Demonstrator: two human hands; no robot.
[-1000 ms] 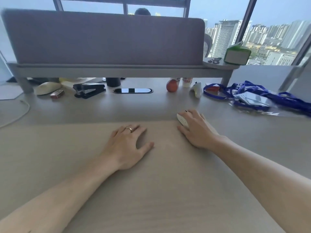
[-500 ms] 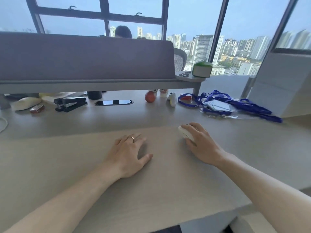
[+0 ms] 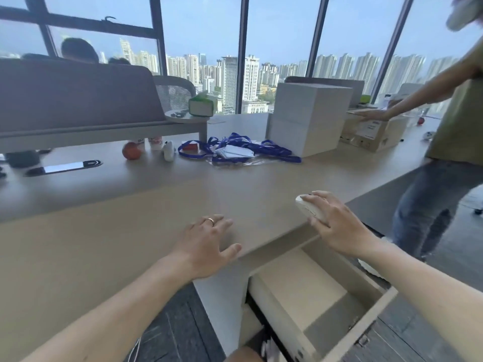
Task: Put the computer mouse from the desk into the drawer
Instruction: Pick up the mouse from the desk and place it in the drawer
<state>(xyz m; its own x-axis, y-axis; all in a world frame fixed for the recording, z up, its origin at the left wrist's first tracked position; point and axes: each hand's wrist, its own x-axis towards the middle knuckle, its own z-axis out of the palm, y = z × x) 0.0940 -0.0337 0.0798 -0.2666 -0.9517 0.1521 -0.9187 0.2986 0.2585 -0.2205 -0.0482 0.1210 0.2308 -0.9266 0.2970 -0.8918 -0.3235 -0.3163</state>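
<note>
drawer (image 3: 376, 303) below desk (image 3: 104, 244) edge, mouse (image 3: 308, 209) above, lanyards (image 3: 243, 150) behind

White computer mouse (image 3: 308, 209) is sitting tilted at the desk (image 3: 130, 231) edge, partly covered. Drawer (image 3: 313, 291) is hanging open below the desk edge, its visible part bare.

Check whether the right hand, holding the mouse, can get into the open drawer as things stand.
Probably yes: the right hand holds the mouse at the desk edge, and the drawer below stands open and looks empty.

R hand (image 3: 339, 228) grips white mouse (image 3: 308, 209) at desk (image 3: 104, 244) edge, above open drawer (image 3: 376, 307).
</note>
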